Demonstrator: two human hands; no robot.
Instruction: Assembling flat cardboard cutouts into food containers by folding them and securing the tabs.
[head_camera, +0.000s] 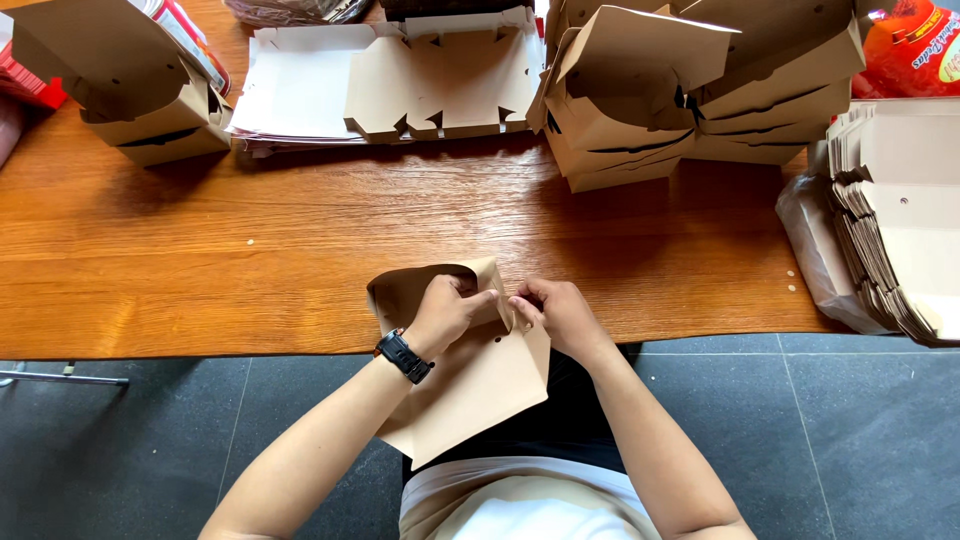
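A: What are the two hands doing at the near edge of the wooden table (200, 260)?

B: Both are working on one brown cardboard box blank (480, 385). It is lying half on the table edge and half hanging over the person's lap. The left hand (447, 310), with a black wristwatch (404, 356) on its wrist, is pressing down on the blank with its fingers curled over a raised flap. The right hand (560, 312) is pinching the same flap's edge, thumb and fingers closed together on the card.

A: Are the hands touching each other?

B: They are sitting just beside each other; whether the fingertips are actually meeting is hard to tell from here.

A: And what is lying around them?

B: At the far side, a stack of flat white-and-brown blanks (390, 85) is lying in the middle. A pile of folded brown boxes (690, 100) is standing to its right, and two more folded boxes (140, 90) are nesting at far left. At the right edge, a thick stack of unfolded blanks (900, 210) is resting on a clear plastic wrapper (815, 250). An orange-red packet (915, 50) is showing in the top right corner.
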